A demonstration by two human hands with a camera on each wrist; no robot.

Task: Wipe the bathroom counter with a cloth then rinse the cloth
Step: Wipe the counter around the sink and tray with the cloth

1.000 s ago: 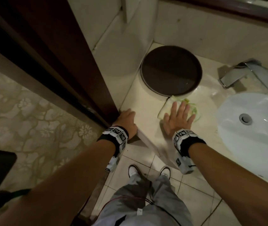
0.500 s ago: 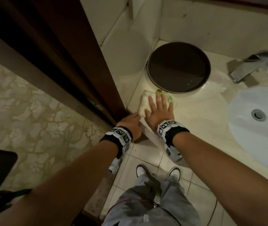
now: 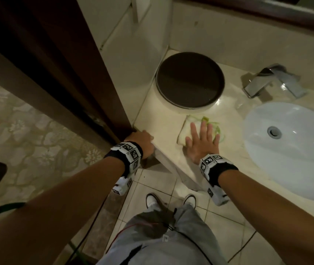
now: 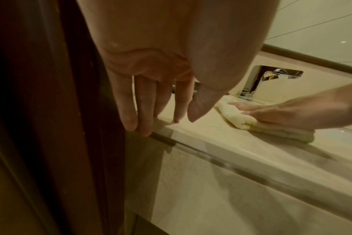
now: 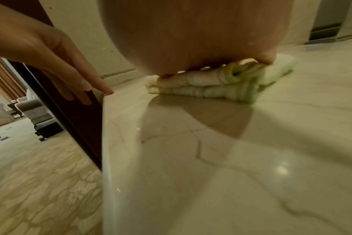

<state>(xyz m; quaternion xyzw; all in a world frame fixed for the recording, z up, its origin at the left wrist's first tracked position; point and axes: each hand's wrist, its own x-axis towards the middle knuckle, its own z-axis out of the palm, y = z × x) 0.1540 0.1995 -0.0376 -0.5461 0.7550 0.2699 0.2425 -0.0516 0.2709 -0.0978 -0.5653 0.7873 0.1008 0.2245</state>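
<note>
A glossy beige marble table (image 3: 160, 119) is filling the frame's centre, carrying a round dark tray (image 3: 190, 79) at upper centre, a folded white-green cloth (image 3: 185, 129) below it, and a chrome faucet (image 3: 263, 81) at upper right.

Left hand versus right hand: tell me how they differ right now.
The left hand rests on the counter's corner edge, touching no cloth; the right hand presses flat on the folded cloth. Left-hand fingers hang down over the edge; right-hand fingers are spread. Both are open and wear marker wristbands.

Bare forearms; black wristbands (image 3: 131, 155) with white marker blocks; grey trousers (image 3: 158, 238); white shoes (image 3: 152, 200).
</note>
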